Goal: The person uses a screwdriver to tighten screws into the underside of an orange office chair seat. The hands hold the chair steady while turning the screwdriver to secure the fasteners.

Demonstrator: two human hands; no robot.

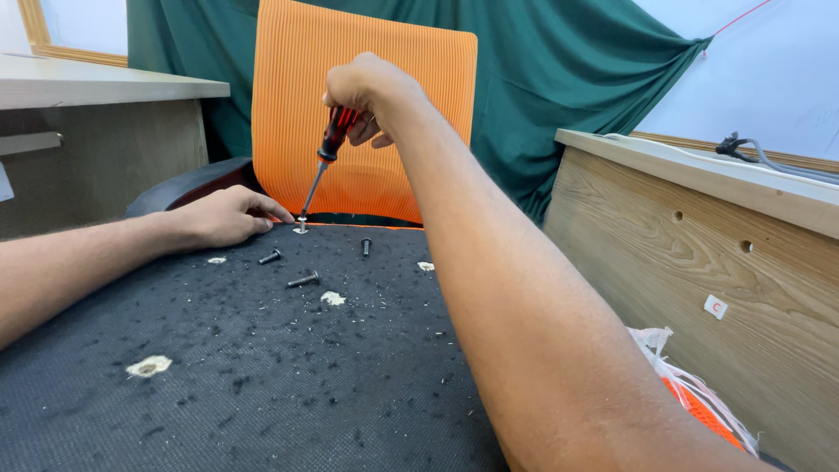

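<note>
My right hand (371, 92) grips the red and black handle of a screwdriver (325, 157), held nearly upright with its tip on a small screw with a washer (301, 229) at the far edge of a black fabric-covered panel (262, 367). My left hand (229, 216) rests flat on the panel beside that screw, fingertips touching near it. Three loose black bolts lie on the fabric: one (270, 257) near my left hand, one (303, 280) a little closer to me, and one (366, 246) standing to the right.
An orange ribbed chair back (393, 79) stands behind the panel, before a green curtain (559, 79). A wooden desk (699, 253) with holes runs along the right, cables on top. Another desk (96, 87) is at left. Torn holes (149, 365) dot the fabric.
</note>
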